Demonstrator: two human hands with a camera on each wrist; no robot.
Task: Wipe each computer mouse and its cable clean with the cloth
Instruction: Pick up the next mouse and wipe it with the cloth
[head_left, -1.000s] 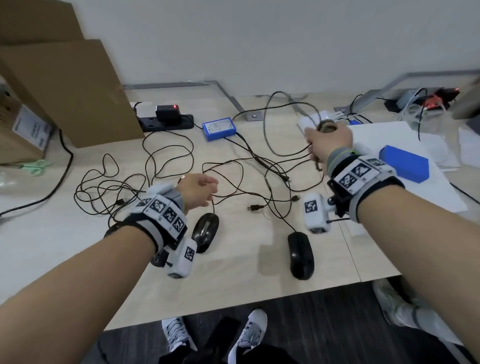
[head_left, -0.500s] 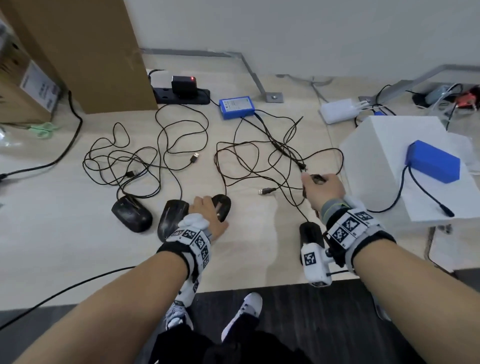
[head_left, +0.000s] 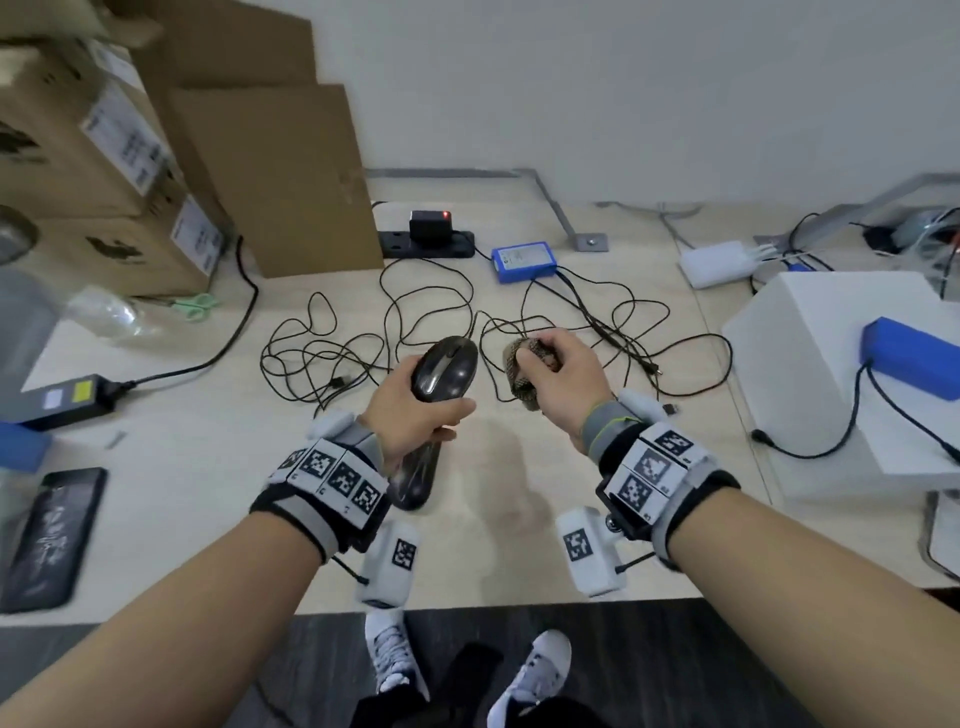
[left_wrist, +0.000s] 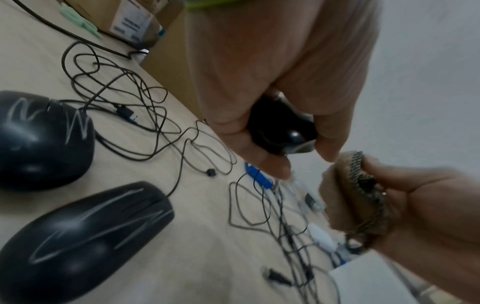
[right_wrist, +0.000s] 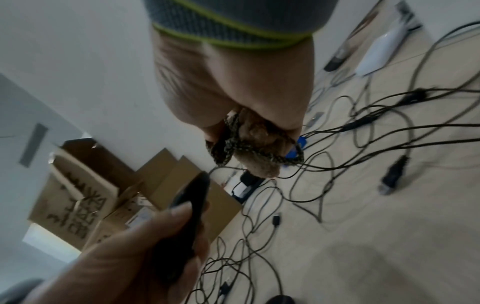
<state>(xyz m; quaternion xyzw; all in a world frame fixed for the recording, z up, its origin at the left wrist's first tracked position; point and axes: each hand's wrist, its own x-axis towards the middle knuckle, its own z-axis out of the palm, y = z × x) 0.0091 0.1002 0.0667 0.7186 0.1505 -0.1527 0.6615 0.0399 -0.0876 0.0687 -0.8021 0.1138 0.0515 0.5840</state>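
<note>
Since 0.5 s earlier the left hand (head_left: 415, 410) had lifted 1 mouse (head_left: 445, 368), gripping it, with the cloth (head_left: 521, 375) clenched in the right hand (head_left: 563, 379) at its 3 o'clock; wiping likely came next.

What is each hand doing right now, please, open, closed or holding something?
Left hand: closed around a black mouse, lifted off the desk.
Right hand: closed around the bunched cloth.
</note>
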